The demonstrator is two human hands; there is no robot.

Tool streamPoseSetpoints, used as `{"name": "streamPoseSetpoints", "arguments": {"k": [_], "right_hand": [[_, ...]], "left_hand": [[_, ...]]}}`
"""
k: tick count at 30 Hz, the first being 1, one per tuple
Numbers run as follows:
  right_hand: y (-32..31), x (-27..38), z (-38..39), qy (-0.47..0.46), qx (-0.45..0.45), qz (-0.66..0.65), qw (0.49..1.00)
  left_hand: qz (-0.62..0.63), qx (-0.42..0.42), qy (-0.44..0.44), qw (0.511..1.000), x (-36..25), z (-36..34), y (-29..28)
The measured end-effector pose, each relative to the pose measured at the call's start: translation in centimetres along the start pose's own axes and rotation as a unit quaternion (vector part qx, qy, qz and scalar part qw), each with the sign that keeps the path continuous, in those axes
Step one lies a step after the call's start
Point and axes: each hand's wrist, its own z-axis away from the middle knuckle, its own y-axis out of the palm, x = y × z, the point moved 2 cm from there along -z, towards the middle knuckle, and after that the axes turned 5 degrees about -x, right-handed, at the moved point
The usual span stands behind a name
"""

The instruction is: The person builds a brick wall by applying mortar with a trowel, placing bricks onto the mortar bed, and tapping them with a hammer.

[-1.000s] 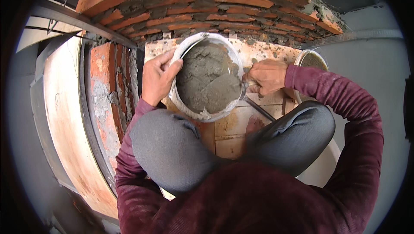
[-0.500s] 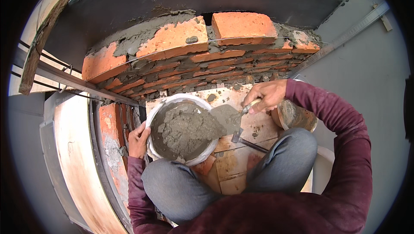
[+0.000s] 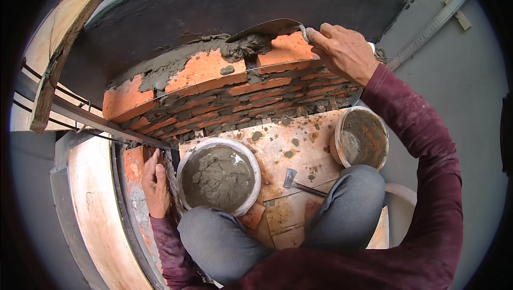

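My right hand [image 3: 342, 52] grips a trowel [image 3: 270, 26] by its handle, up at the top of the brick wall [image 3: 214, 93]. The tilted blade bears on a wet lump of mortar [image 3: 247, 48] at the gap between two orange bricks; some of the mortar sits against the right-hand brick [image 3: 287, 49]. My left hand [image 3: 156, 186] is off to the left of a white-rimmed tub [image 3: 256, 175], fingers stretched out and holding nothing. Grey mortar [image 3: 216, 178] fills much of that tub, which stands on the boards by my left knee.
A mortar-smeared bucket [image 3: 339, 148] stands right of the spattered board [image 3: 272, 156]. Near my right knee lies a hammer-like tool [image 3: 291, 178] with a dark handle. A thin string runs along the top bricks. At left are a metal bar [image 3: 96, 121] and a rough wooden strip [image 3: 51, 84].
My right hand has lifted the trowel from the tub up to the wall top, where mortar now covers the gap between bricks. My left hand has let go of the tub's rim.
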Motion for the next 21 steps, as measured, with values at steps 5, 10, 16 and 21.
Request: {"name": "streamPoseSetpoints", "arguments": {"k": [5,10,16,21], "right_hand": [[-2.3,1.2,1.3,0.036,-0.070,-0.042,0.996],[-4.7,-0.2,2.4,0.315,0.244,-0.458,0.794],[-2.7,2.6,0.7,0.409,0.358,-0.693,0.473],[-2.0,3.6,-1.1,0.202,0.355,-0.434,0.803]], "left_hand": [[-0.044,0.062,0.206,0.976,-10.8,-3.7,2.8],[-0.042,0.092,0.253,0.962,-14.0,-7.2,6.6],[-0.019,0.190,0.290,0.938,-13.8,-4.6,9.9],[-0.014,0.277,0.308,0.910,-13.9,-3.2,10.6]]}}
